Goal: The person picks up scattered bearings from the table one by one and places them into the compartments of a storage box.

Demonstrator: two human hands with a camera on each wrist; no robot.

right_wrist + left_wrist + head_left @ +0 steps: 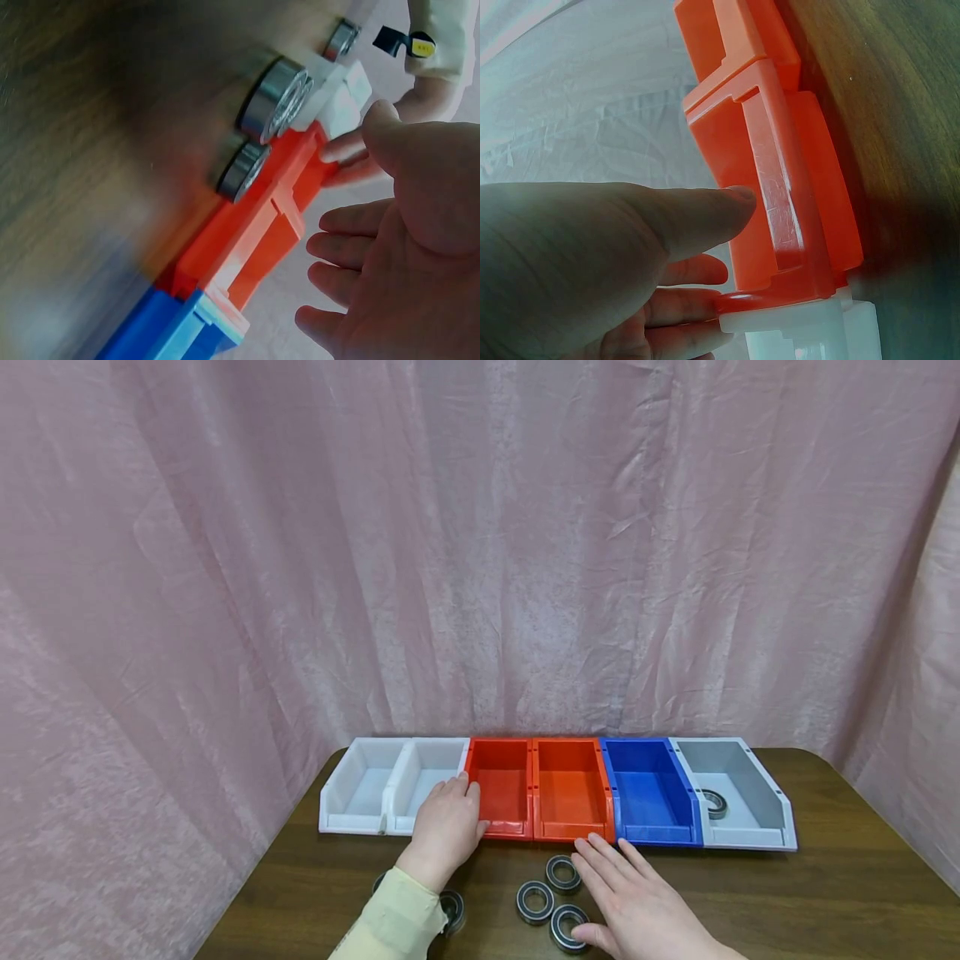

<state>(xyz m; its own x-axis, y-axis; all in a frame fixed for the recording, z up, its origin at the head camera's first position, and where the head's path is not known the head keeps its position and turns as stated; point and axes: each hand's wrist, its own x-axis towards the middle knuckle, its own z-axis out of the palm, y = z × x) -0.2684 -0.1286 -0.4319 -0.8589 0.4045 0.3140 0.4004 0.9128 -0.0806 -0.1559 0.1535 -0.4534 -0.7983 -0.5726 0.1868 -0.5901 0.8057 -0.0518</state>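
My left hand (446, 827) reaches over the front of the second white bin (427, 768) and the dark red bin (504, 781). In the left wrist view, its thumb (705, 214) stretches across the red bin's front while the fingertips are at the side where the red and white bins meet. My right hand (637, 906) hovers palm down, fingers extended and nothing in its grasp, beside three bearings on the table. These are a near bearing (557, 928), a left bearing (522, 903) and a far bearing (551, 877). The thumb overlaps the near one.
Another white bin (360, 824), an orange bin (570, 785), a blue bin (648, 785) and a grey bin (750, 837) complete the row along the curtain (525, 568). One bearing (716, 812) lies inside the grey bin. Another bearing (457, 906) shows beside my left sleeve (397, 910).
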